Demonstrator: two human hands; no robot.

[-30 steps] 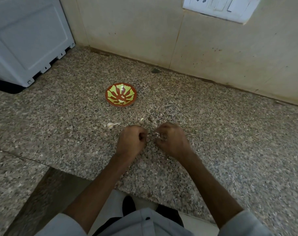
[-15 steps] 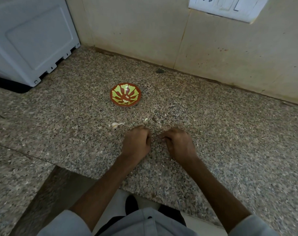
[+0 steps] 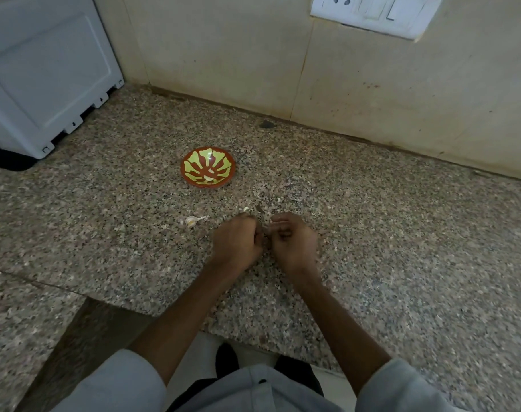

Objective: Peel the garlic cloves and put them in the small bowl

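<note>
sleeves (image 3: 119, 382), pale grey: nearest, at the bottom edge; both forearms bare and reaching forward over the counter's front edge.

counter (image 3: 401, 263), speckled granite: runs from that near edge back to the wall; bears all items listed below.

left hand (image 3: 237, 242): back upward, fingers curled under into a loose fist, low over the counter near its middle.

right hand (image 3: 293, 242): just beside the left, fingers curled inward, fingertips turned toward the left hand's knuckles; the two hands nearly touching. cannot tell whether either pinches anything, the gap between them being small and shadowed.

peel scraps (image 3: 246, 209), pale: on the counter just beyond the knuckles, with a dark sliver (image 3: 259, 209) beside them.

garlic clove (image 3: 191, 221), unpeeled, thin tail pointing right: lies on the counter to the left of the left hand, near it but apart.

small bowl (image 3: 223, 162), red-brown with a yellow-green petal pattern: stands upright farther back, beyond the clove, well apart from both hands.

pale garlic pieces (image 3: 208, 178): inside the bowl, toward its near side.

dark spot (image 3: 265, 124): on the counter close to the wall.

white appliance (image 3: 45, 69): far left, standing on the counter's back corner.

wall tiles (image 3: 223, 55), cream, stained: behind the counter.

switch plate (image 3: 372, 13), white: on the wall, top right.
</note>
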